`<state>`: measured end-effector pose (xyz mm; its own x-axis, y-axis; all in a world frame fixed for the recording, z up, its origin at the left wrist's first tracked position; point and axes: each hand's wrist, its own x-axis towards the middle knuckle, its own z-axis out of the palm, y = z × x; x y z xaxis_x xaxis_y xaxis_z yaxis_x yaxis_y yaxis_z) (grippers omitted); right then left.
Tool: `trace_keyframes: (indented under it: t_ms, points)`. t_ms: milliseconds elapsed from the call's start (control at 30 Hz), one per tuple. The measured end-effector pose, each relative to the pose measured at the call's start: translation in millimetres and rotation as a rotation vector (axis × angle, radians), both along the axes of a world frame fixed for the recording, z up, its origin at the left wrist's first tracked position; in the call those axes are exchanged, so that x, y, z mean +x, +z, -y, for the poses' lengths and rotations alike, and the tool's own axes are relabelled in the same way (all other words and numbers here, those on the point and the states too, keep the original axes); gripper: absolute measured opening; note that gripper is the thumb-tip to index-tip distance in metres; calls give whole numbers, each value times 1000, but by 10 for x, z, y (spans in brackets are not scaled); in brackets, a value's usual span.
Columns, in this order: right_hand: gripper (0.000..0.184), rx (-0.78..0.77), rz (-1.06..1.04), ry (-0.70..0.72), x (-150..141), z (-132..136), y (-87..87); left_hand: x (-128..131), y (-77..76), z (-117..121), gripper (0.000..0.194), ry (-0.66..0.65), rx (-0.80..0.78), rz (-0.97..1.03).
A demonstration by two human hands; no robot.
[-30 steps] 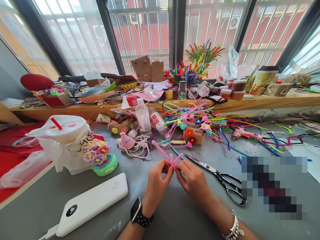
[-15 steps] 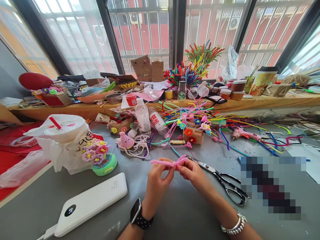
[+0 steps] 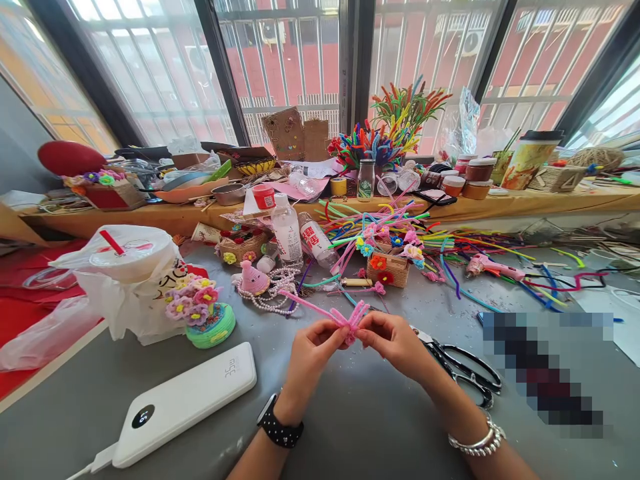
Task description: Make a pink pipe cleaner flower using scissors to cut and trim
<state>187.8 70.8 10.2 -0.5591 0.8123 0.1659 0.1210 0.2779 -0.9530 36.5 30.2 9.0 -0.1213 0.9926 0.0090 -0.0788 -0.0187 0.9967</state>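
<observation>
Between both hands, above the grey table, is a pink pipe cleaner [image 3: 313,305] bent into several loops, with one long end pointing up and left. My left hand [image 3: 316,347] pinches it from the left with thumb and fingers. From the other side, my right hand [image 3: 390,339] pinches its looped part close to the left fingertips; the spot where the fingers meet is partly covered. Black-handled scissors [image 3: 467,363] lie right of my right hand, their blades partly behind it. Pearl strings [image 3: 270,293] and a pink cone-shaped piece [image 3: 254,277] lie beyond my left hand.
A white power bank [image 3: 187,403] with a cable and a green flower pot [image 3: 213,325] stand left. Behind are bottles [image 3: 316,241], a twine box of flowers [image 3: 389,268] and loose pipe cleaners. A pink glue gun [image 3: 495,268] lies right, near a blurred-out item [image 3: 545,370].
The pink pipe cleaner has been turned: its loops now point up and its long end rises further to the left. Both hands still pinch it, and the view has shifted slightly.
</observation>
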Motion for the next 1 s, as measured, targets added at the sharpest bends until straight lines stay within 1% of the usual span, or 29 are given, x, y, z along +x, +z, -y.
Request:
trace_keyframes:
  t_ms: [67, 100, 167, 300, 533, 600, 767, 867, 933, 1000]
  points:
    - [21, 90, 68, -28, 24, -6, 21, 4, -1, 5, 14, -4, 8, -3]
    - [22, 105, 80, -36, 29, -7, 26, 3, -1, 6, 14, -6, 4, 7]
    - [24, 51, 53, -25, 21, -6, 28, -2, 3, 2, 15, -8, -26, 52]
    - [26, -134, -92, 5, -30, -7, 2, -8, 7, -13, 15, 3, -87, 138]
    - [26, -297, -272, 2, -91, -17, -85, 14, -17, -15, 16, 12, -96, 162]
    - [26, -322, -295, 11, -105, -12, -106, 8, -20, -17, 15, 4, -102, 176]
    - [28, -397, -328, 49, -152, 31, -171, -19, -13, -25, 14, -31, -184, 257]
    - [27, -442, -360, 83, -175, 45, -216, -37, -4, -25, 14, -61, -191, 287]
    - [26, -432, -372, 85, -179, 37, -227, -50, 0, -27, 15, -71, -188, 280]
    - [25, -396, -371, 58, -173, 23, -214, -61, -5, -33, 16, -98, -185, 249]
